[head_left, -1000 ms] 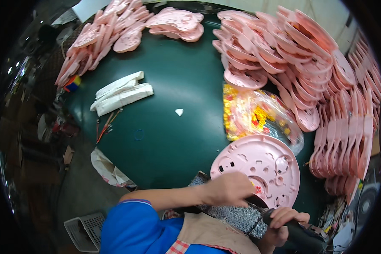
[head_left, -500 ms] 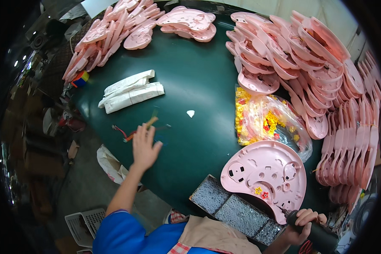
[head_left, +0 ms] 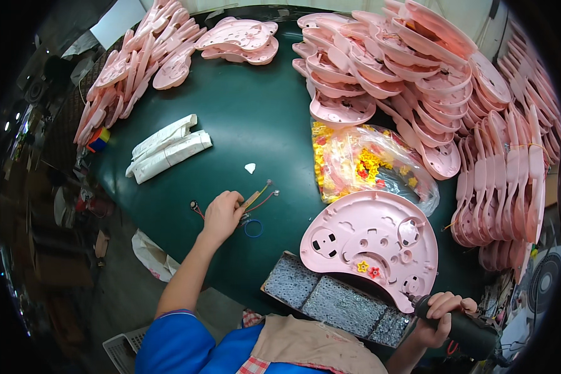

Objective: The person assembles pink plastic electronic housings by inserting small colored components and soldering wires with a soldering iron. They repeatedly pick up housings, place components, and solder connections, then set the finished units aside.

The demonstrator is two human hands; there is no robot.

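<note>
My left hand pinches a small tan circuit board just over the table. Thin wires with small round ends trail from the board, and a blue loop lies beside my fingers. My right hand is wrapped round a black electric screwdriver. Its tip is at the lower right end of a curved pink plastic shell; I cannot tell whether it touches a screw. The shell lies inner side up, with a yellow star-shaped piece and a red one in its curved slot.
A divided tray of small metal parts sits at the table's near edge, partly under the shell. Beyond the shell is a transparent bag of yellow and red pieces. Stacked pink shells crowd the right; white wrapped bundles lie left.
My left hand, open over the wired board before, has closed on it and shifted slightly right. The view has moved, sliding the table's contents leftward. My right hand stays on the screwdriver.
</note>
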